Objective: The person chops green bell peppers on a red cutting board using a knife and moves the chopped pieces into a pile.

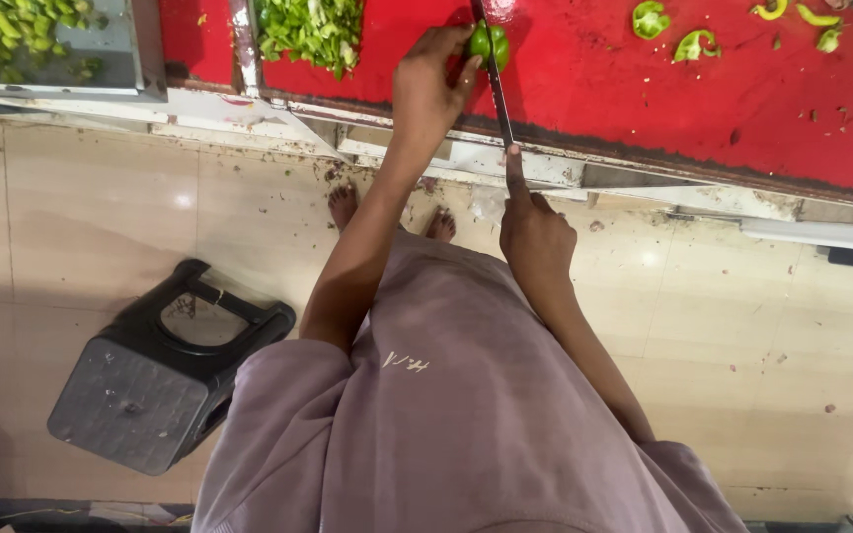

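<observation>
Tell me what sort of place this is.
Probably a commercial kitchen's prep area. The left hand steadies a green capsicum on a red cutting surface while the right hand works a knife; chopped capsicum is heaped nearby.

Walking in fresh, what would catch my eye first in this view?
The bright red cutting board at the top, where the left hand steadies a green pepper and the right hand presses a knife into it. A heap of chopped green pieces lies left of that. Below, a dark plastic stool stands on the tiled floor.
</observation>
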